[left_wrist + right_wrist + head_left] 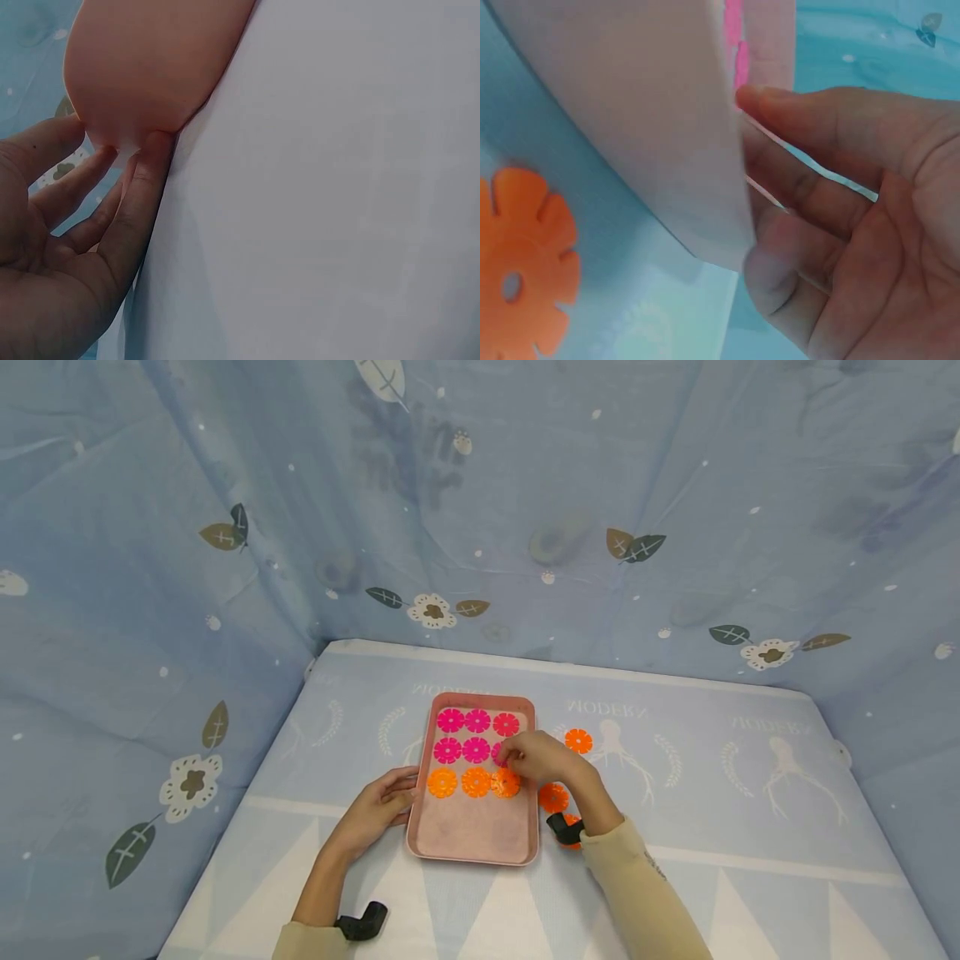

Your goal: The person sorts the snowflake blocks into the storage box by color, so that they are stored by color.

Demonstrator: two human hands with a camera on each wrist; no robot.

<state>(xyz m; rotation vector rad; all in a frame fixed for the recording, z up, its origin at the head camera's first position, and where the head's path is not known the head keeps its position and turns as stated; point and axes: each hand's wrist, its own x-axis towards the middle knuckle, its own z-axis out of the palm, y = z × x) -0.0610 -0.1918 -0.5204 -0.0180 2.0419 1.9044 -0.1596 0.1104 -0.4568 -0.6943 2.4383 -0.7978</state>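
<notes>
A shallow pink tray [472, 839] holds rows of notched plastic interlocking discs. Pink discs [476, 750] fill the two far rows, with a redder disc [506, 724] at the far right; the nearest row has orange discs [442, 782]. My right hand [536, 756] reaches over the tray's right wall and pinches a pink disc [497, 755] at the right of the middle row, partly hiding it. In the right wrist view the thumb tip meets the disc's pink edge [741, 67]. My left hand [378, 806] rests its extended fingertips against the outside of the tray's left wall [142, 82].
Loose orange discs lie right of the tray: one farther back [578, 741], one beside the wall [553, 797], and another [572, 843] partly behind the black wrist device [564, 829]. A patterned cloth covers the table [712, 777], and blue curtains [525, 485] surround it.
</notes>
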